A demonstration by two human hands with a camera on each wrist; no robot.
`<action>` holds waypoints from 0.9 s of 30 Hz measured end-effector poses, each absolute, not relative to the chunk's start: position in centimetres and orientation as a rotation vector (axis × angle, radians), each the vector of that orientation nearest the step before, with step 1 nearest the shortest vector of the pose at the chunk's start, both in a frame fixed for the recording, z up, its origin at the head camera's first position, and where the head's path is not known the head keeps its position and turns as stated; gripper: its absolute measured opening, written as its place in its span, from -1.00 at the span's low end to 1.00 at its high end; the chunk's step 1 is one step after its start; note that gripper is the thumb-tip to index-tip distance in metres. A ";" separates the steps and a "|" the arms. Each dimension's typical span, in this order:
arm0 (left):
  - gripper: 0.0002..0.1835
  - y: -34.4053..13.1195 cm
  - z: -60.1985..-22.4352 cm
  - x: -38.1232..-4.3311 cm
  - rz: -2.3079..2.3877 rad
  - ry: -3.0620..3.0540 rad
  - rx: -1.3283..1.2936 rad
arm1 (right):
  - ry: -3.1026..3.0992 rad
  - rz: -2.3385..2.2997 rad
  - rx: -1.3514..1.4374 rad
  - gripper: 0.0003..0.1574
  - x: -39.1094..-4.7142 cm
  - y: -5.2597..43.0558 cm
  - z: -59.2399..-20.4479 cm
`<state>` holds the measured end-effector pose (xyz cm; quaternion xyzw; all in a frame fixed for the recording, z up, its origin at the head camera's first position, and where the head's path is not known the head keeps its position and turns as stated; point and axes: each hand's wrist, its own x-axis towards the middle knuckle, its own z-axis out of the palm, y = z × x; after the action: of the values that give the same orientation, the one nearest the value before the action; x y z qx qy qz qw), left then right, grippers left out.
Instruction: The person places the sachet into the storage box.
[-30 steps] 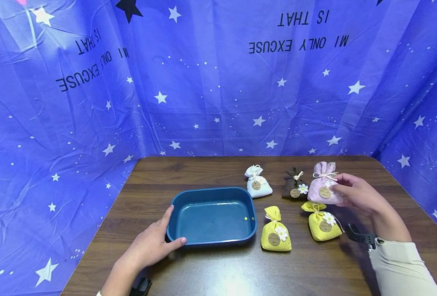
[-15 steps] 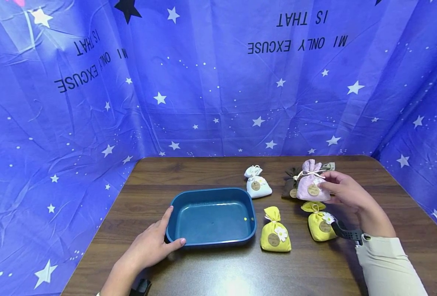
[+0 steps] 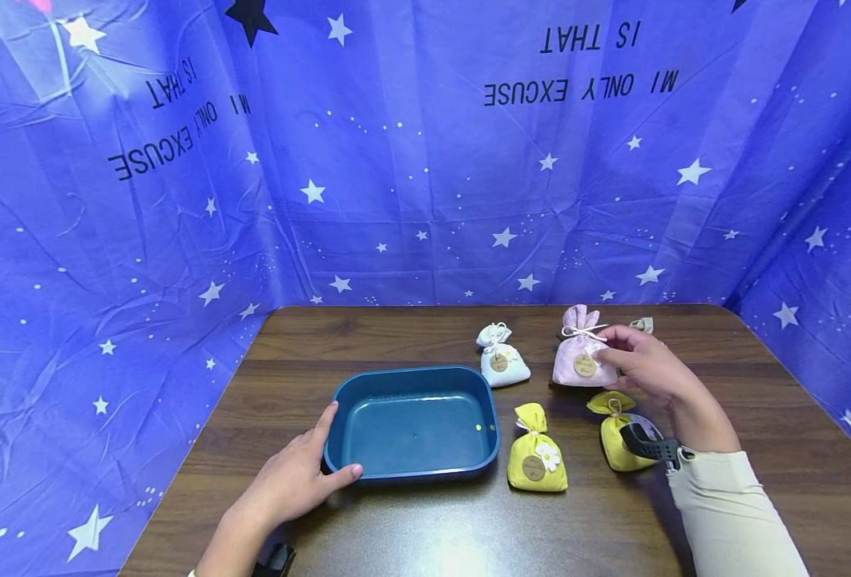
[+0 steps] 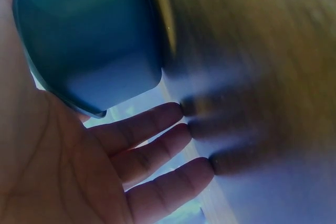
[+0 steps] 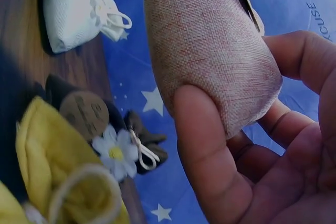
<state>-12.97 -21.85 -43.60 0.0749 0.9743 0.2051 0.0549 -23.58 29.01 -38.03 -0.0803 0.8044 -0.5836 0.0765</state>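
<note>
My right hand (image 3: 645,365) pinches a pink cloth sachet (image 3: 575,357) with a white bow and round tag, held up off the table. The right wrist view shows thumb and fingers on the pink sachet (image 5: 210,40). Behind it lies a dark brown sachet with a daisy (image 5: 115,153), hidden in the head view. Under the right wrist sits a yellow sachet (image 3: 616,445), partly covered by the watch strap. My left hand (image 3: 288,473) rests at the left corner of a blue plastic basin (image 3: 411,373), thumb and index finger touching its rim. Its other fingertips (image 4: 197,174) reach the tabletop.
A white sachet (image 3: 505,367) sits behind the basin's right end. Another yellow sachet (image 3: 537,465) stands right of the basin. A greyish cloth tip (image 3: 642,324) shows behind my right hand. Starry blue curtain (image 3: 425,200) surrounds the wooden table (image 3: 368,328).
My right hand has carried the pink sachet left, across the front of the brown one, which it now covers. A greyish cloth tip has come into view behind it. The left hand stays put.
</note>
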 end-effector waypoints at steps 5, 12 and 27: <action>0.15 -21.8 -43.6 -13.0 0.631 2.958 0.228 | 2.343 -1.785 -0.247 -0.76 -23.9 27.8 -38.3; 0.15 -21.8 -43.7 -13.0 0.622 2.965 0.226 | 2.338 -1.771 -0.274 -0.69 -24.3 26.4 -38.5; 0.15 -21.8 -43.7 -12.9 0.630 2.984 0.238 | 2.317 -1.774 -0.317 -0.65 -24.8 23.5 -38.4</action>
<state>-12.93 -21.78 -43.69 0.0778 0.9746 0.2057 0.0415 -24.76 23.45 -38.37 -0.1075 0.7852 -0.6011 0.1030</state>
